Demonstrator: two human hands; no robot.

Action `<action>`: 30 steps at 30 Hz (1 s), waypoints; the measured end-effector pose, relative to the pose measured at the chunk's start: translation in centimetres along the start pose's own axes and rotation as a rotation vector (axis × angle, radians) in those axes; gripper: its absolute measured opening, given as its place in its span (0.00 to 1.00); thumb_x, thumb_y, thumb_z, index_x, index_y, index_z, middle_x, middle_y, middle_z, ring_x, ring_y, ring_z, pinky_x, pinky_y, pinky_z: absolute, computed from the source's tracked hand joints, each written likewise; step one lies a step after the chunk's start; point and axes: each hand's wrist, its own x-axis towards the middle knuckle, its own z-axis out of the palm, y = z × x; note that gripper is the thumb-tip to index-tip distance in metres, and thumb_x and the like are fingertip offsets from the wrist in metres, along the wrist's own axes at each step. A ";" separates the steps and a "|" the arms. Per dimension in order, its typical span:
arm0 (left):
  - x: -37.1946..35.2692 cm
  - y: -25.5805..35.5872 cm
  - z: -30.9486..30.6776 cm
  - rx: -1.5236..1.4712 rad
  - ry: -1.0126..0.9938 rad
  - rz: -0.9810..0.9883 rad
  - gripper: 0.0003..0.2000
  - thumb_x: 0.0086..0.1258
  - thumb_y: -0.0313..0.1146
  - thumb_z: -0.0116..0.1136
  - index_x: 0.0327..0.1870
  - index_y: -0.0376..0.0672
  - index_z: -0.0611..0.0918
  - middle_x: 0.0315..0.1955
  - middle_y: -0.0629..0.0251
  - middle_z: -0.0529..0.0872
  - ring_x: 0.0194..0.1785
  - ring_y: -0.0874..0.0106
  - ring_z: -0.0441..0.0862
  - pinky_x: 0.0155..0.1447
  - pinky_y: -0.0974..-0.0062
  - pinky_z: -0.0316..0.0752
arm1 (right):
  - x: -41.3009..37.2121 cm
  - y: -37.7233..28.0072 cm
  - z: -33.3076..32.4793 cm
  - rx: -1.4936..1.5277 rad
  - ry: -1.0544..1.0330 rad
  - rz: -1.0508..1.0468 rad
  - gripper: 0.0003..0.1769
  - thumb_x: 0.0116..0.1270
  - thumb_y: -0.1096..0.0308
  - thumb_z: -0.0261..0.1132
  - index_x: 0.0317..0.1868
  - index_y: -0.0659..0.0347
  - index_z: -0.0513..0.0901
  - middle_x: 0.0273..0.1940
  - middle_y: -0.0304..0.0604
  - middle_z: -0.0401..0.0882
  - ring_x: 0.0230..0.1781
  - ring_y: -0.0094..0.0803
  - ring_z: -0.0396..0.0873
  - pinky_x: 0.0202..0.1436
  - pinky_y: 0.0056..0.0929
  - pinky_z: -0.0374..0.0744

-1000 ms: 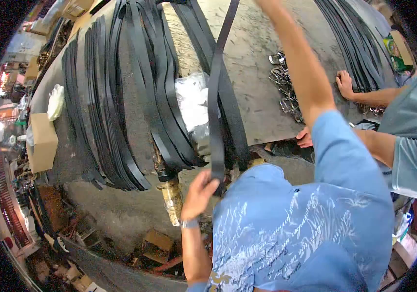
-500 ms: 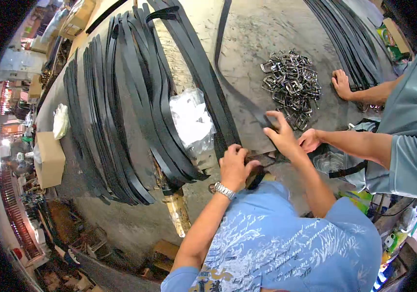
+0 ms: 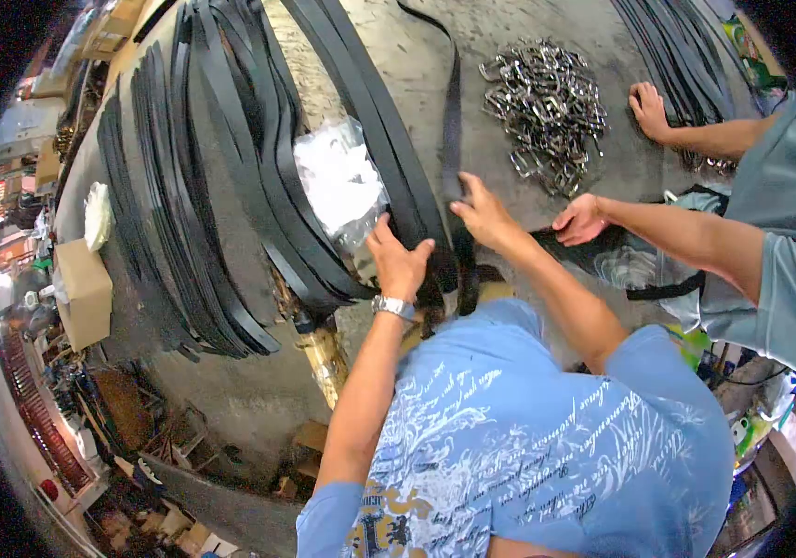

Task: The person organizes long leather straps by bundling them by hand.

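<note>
A single black strap (image 3: 451, 139) runs down the table toward my body, curving at its far end. My right hand (image 3: 491, 221) pinches its edge between thumb and fingers. My left hand (image 3: 400, 263), with a metal watch on its wrist, is open with the fingers spread. It lies over the near end of a stack of black straps (image 3: 389, 139), its fingertips right at a clear plastic bag with white contents (image 3: 338, 177). To the right of the held strap sits a pile of metal buckles (image 3: 551, 112).
More bundles of black straps (image 3: 189, 205) lie on the left of the table (image 3: 407, 65). A co-worker's hand (image 3: 649, 112) rests by straps (image 3: 677, 65) at the far right; their other hand (image 3: 582, 216) is near the table's edge. A cardboard box (image 3: 84, 293) stands at the left.
My right hand has moved left with the strap, which now hangs straighter toward me. My left hand has shifted left off the stack's end toward the plastic bag, fingers spreading. The view has shifted slightly.
</note>
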 end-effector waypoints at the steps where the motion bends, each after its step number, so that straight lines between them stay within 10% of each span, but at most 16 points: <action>1: 0.0 -0.2 0.2 0.017 0.007 0.014 0.45 0.51 0.38 0.78 0.69 0.33 0.64 0.60 0.40 0.70 0.63 0.46 0.70 0.68 0.58 0.68 | 0.6 0.2 0.8 0.007 0.002 -0.027 0.36 0.67 0.64 0.64 0.71 0.63 0.61 0.57 0.67 0.77 0.61 0.60 0.76 0.63 0.47 0.73; 12: -0.3 0.3 -0.2 0.017 -0.025 -0.014 0.41 0.55 0.32 0.76 0.68 0.34 0.65 0.61 0.42 0.68 0.63 0.44 0.71 0.67 0.57 0.69 | 0.6 -1.2 0.9 0.369 -0.140 0.138 0.35 0.70 0.69 0.63 0.75 0.49 0.59 0.41 0.47 0.82 0.35 0.26 0.76 0.29 0.28 0.74; 30: -0.3 -0.5 0.1 -0.036 -0.022 0.007 0.40 0.54 0.36 0.75 0.66 0.30 0.67 0.58 0.43 0.73 0.61 0.51 0.69 0.64 0.62 0.70 | -0.1 -1.9 0.7 0.556 -0.211 0.161 0.49 0.62 0.69 0.71 0.78 0.50 0.50 0.48 0.50 0.81 0.43 0.30 0.79 0.38 0.31 0.75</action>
